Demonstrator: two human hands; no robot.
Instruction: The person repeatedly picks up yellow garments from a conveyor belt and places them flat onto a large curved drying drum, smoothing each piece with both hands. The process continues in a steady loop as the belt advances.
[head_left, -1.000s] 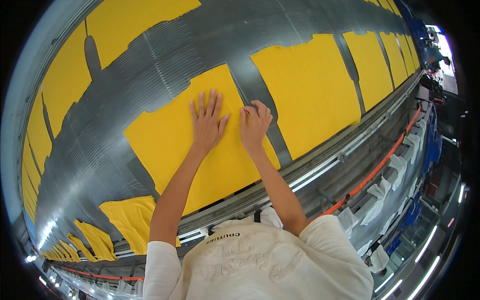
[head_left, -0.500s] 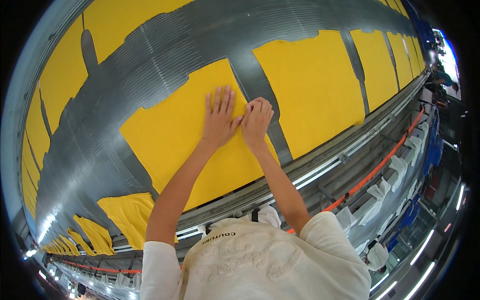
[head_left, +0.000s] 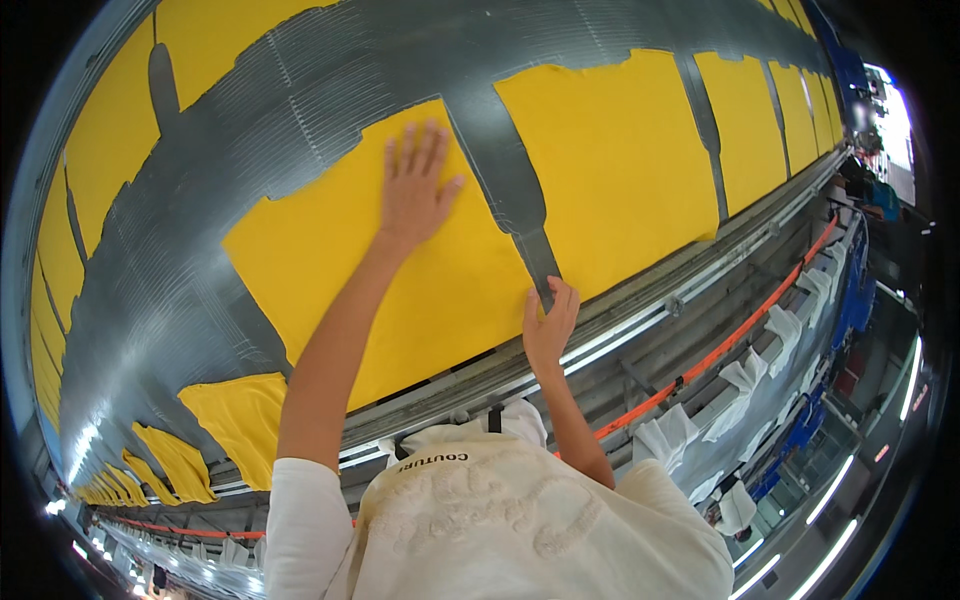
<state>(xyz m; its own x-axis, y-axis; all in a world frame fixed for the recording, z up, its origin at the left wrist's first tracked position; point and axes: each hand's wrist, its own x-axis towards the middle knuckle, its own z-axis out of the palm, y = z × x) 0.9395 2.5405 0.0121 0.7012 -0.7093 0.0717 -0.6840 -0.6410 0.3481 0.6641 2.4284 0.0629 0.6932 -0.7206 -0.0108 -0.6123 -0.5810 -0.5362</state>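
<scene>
A yellow fabric panel [head_left: 400, 290], cut with a notched far edge, lies flat on the long grey table [head_left: 330, 80] in front of me. My left hand [head_left: 412, 195] rests flat on its upper right part, fingers stretched and slightly blurred. At the panel's near right corner is my right hand [head_left: 552, 325], its thumb and fingers apart, with a strip of grey table showing between them. Whether those fingertips touch the fabric edge I cannot tell. Just right of the gap lies a second yellow panel [head_left: 625, 160], also flat.
Further yellow panels [head_left: 745, 120] continue along the table to the right, and others line its far side. At the lower left, loose yellow pieces [head_left: 240, 415] hang over the near edge. A metal rail [head_left: 640, 325] runs along that edge; beyond it are an orange strip [head_left: 735, 345] and white cloths [head_left: 740, 380].
My hands have parted. The right one has moved from the panel's upper right edge toward me to its near corner, its fingers spreading. The left has slid slightly farther and left.
</scene>
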